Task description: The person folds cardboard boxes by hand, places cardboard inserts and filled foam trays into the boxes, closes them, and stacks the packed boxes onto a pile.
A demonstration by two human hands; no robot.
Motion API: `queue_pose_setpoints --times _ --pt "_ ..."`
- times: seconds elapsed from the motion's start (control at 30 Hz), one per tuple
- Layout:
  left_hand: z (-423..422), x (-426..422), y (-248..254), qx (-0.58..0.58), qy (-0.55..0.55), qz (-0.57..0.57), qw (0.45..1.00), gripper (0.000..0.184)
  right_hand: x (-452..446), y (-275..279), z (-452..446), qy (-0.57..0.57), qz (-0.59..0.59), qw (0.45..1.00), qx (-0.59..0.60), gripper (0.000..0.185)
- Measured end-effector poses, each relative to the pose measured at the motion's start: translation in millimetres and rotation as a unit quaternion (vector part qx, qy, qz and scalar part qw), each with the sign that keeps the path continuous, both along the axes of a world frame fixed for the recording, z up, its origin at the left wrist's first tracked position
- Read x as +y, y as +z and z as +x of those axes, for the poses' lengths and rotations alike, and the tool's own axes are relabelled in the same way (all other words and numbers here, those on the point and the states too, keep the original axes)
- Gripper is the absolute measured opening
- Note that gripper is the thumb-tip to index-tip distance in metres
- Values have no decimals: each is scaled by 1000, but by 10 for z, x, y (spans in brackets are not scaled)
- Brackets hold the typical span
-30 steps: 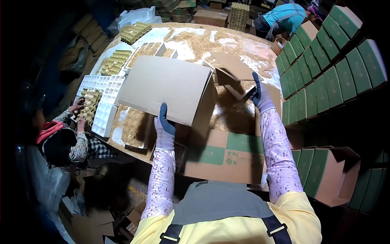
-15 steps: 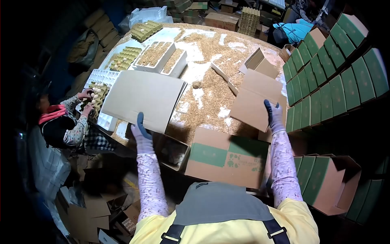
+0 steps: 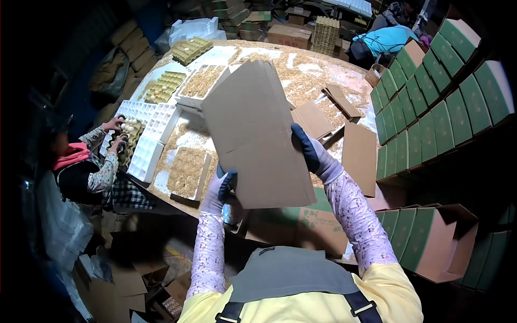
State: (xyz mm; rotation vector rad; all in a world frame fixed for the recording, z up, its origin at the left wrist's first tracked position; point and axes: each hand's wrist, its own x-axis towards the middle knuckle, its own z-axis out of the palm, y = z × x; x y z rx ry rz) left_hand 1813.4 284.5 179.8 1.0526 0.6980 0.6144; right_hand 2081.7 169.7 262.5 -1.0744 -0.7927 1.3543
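Several flat cardboard sheets (image 3: pixel 258 140) are held tilted up in front of me, over the table. My left hand (image 3: pixel 219 188) is closed on their lower left edge. On the right edge, my right hand (image 3: pixel 314 153) grips them with the dark glove fingers partly behind. Below the sheets lies a closed green and brown carton (image 3: pixel 318 229), partly covered. Another brown cardboard piece (image 3: pixel 360 159) lies to the right of my right hand, and an open cardboard piece (image 3: pixel 313 119) rests behind it.
Husk-like bedding covers much of the table (image 3: pixel 301 81). White foam boxes (image 3: pixel 202 81), a husk-filled tray (image 3: pixel 188 169) and egg trays (image 3: pixel 191 49) stand left. A co-worker's hands (image 3: pixel 116 134) handle eggs there. Green cartons (image 3: pixel 431 118) are stacked at right; another person (image 3: pixel 385 40) bends behind.
The cardboard sheets have moved right and swung up from over the left side, uncovering the husk-filled tray. My right hand has left the right-hand cardboard and now grips the sheets.
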Motion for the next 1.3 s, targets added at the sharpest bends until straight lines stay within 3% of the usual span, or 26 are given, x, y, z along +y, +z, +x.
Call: queue_pose_setpoints --times 0.03,0.1,0.13,0.2,0.23,0.3,0.37,0.4,0.43,0.5,0.57,0.6,0.63,0.7,0.77,0.87,0.9,0.93,1.0,1.03,1.07,1.1,1.13,1.17,1.2,1.3 --pt "-8 135 -277 77 21 34 996 84 -6 -58 13 5 8 1000 -11 60" --pt "37 371 -766 166 93 101 977 92 -53 -154 -69 -67 56 969 -230 54" --pt "79 253 -494 151 82 103 980 89 -83 -235 -98 -115 72 923 -361 48" --pt "210 -128 85 123 57 105 985 82 -113 -377 -233 -148 -54 955 -251 37" --pt "381 -250 224 7 90 53 995 96 -182 -465 -359 -216 15 873 -437 36" --pt "543 -422 347 -2 74 163 984 83 -310 -363 -551 -223 8 809 -545 35" --pt "435 -410 324 238 56 296 923 61 -431 -265 -566 -261 47 789 -555 35" --pt "302 -323 397 258 43 256 931 60 -528 -184 -489 -277 38 771 -572 34" --pt "121 -181 427 277 31 216 936 61 -724 245 -401 -262 -121 791 -539 31" --pt "-349 110 292 175 64 88 978 53 -1104 -272 425 -343 -23 821 -455 36" --pt "-533 165 502 95 11 234 967 44 -1436 -348 987 -347 2 909 -233 40" --pt "-518 175 550 -18 11 14 1000 39 -1488 -99 984 -290 36 932 -215 43" --pt "-474 202 480 -61 14 -34 997 39 -1553 -62 1063 -253 29 930 -266 47" --pt "-322 253 237 -146 19 -129 981 38 -1627 -594 1212 -305 16 936 -176 49" --pt "-55 104 370 19 -46 174 983 39 -1387 -409 754 -237 -31 962 -131 50" --pt "720 -146 -185 -135 -104 -243 955 37 -1021 -1017 253 -99 55 963 244 40" --pt "827 -275 -232 -107 -71 -204 971 38 -886 -1099 -8 -73 50 929 359 40" --pt "934 -405 -274 -73 -37 -165 983 40 -785 -1377 -188 -135 80 953 258 39" --pt "1004 -31 -1128 35 22 -177 983 41 -893 -1370 -31 -263 13 961 86 42" --pt "696 113 -872 18 36 -188 981 45 -1176 -1509 386 -350 -42 934 47 43" --pt "388 249 -566 2 49 -198 979 48 -1559 -1771 1090 -362 30 931 -40 42" --pt "52 209 349 141 94 -3 985 49 -1794 -1009 1277 -376 -87 922 21 38" --pt "-351 813 -167 228 156 97 956 49 -1992 -700 1416 -422 -95 898 -80 41" --pt "-549 946 37 228 183 139 946 49 -2121 -606 1570 -469 -73 866 -157 43" --pt "-599 980 152 123 161 139 969 56 -2058 -304 1386 -468 -1 877 -110 40" --pt "-223 876 366 302 165 194 918 59 -1690 -431 1204 -376 32 926 17 36"
